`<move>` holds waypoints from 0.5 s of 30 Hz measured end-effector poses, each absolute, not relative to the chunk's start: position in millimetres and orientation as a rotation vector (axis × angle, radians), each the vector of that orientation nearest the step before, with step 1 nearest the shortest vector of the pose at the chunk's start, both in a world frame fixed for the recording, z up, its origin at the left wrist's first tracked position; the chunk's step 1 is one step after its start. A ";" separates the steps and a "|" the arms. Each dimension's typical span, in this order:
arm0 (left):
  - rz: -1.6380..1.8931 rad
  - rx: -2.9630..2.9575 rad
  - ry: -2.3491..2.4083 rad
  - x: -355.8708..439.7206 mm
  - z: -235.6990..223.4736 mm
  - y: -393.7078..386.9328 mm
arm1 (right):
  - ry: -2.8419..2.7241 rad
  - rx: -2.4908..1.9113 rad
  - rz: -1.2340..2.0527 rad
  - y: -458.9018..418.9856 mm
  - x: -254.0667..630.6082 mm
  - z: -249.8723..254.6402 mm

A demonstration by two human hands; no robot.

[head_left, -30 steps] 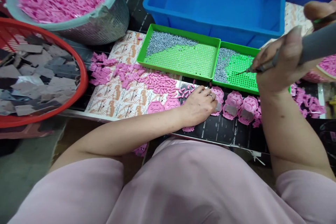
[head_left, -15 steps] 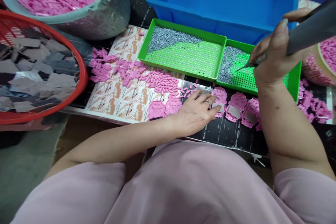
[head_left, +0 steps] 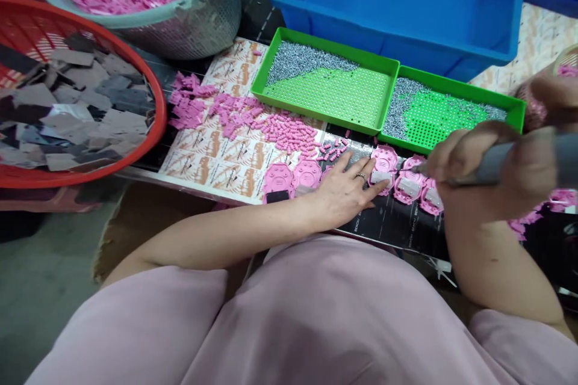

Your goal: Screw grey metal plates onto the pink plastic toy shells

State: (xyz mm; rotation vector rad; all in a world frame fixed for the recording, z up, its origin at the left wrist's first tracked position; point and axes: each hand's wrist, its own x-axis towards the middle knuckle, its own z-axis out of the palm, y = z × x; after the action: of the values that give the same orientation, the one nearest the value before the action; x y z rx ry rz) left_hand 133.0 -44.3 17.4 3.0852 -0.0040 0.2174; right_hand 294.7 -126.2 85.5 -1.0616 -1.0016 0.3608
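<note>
My left hand (head_left: 345, 192) lies on the bench with fingers spread, its fingertips beside a pink plastic casing (head_left: 383, 160) that has a light rectangular plate in it. In my right hand (head_left: 487, 171) is a grey electric screwdriver (head_left: 485, 163), held nearly level and blurred by motion. Its tip is close to a second pink casing (head_left: 409, 185) in the row; whether they touch I cannot tell. Another pink casing (head_left: 432, 197) is partly hidden by the right hand. To the left, further pink casings (head_left: 307, 174) lie partly under my left hand and forearm.
Small screws lie in two green trays (head_left: 325, 99) (head_left: 451, 114) behind the row. Loose pink pegs (head_left: 291, 134) and clips (head_left: 192, 99) are spread at left. A red basket (head_left: 160, 114) of flat plates, a mesh basket (head_left: 226, 18) of pink parts and a blue bin (head_left: 334, 18) stand around.
My right hand has brought the screwdriver from the right green tray down towards the pink casings. My left hand stays spread near the same casing. The whole view has shifted slightly.
</note>
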 end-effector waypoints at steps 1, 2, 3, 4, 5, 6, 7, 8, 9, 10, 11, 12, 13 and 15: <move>0.218 3.095 -0.012 133.2 17.2 -44.4 | -1.003 -0.993 0.363 -128.1 284.0 82.8; 0.220 3.105 -0.020 133.5 16.8 -44.5 | -0.998 -0.933 0.362 -128.7 275.4 79.8; 0.221 3.113 -0.027 133.8 16.3 -44.7 | -0.999 -0.898 0.369 -128.4 269.1 77.0; 0.222 3.119 -0.031 134.2 15.7 -44.8 | -1.010 -0.890 0.380 -127.6 264.9 74.7; 0.221 3.123 -0.035 134.5 15.1 -44.8 | -1.013 -0.887 0.379 -126.6 262.5 73.0; 0.219 3.127 -0.037 134.8 14.6 -44.8 | -1.022 -0.882 0.378 -125.6 261.5 72.2; 0.216 3.133 -0.046 135.0 14.3 -44.8 | -1.027 -0.881 0.377 -124.9 261.2 71.9; 0.213 3.139 -0.055 135.1 14.2 -44.7 | -1.027 -0.882 0.373 -124.5 261.4 72.1; 0.211 3.145 -0.066 135.1 14.3 -44.6 | -1.025 -0.891 0.377 -124.4 261.7 72.5; 0.212 3.149 -0.077 135.1 14.5 -44.5 | -1.022 -0.903 0.384 -124.6 262.0 72.9; 0.214 3.151 -0.082 135.0 14.9 -44.4 | -1.023 -0.917 0.396 -125.0 262.3 73.0; 0.213 3.150 -0.084 135.0 15.3 -44.2 | -1.029 -0.928 0.408 -125.6 262.7 72.8; 0.210 3.148 -0.084 135.0 15.6 -44.0 | -1.041 -0.940 0.424 -126.3 263.3 72.0; 0.199 3.147 -0.087 135.2 16.0 -43.6 | -1.067 -0.966 0.465 -128.2 265.2 68.3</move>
State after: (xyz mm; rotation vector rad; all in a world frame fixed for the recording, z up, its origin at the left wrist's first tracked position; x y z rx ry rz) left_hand 135.2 -43.6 16.0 3.1466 -0.0870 0.1990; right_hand 265.2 -128.2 68.3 -0.9664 -1.0675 0.4646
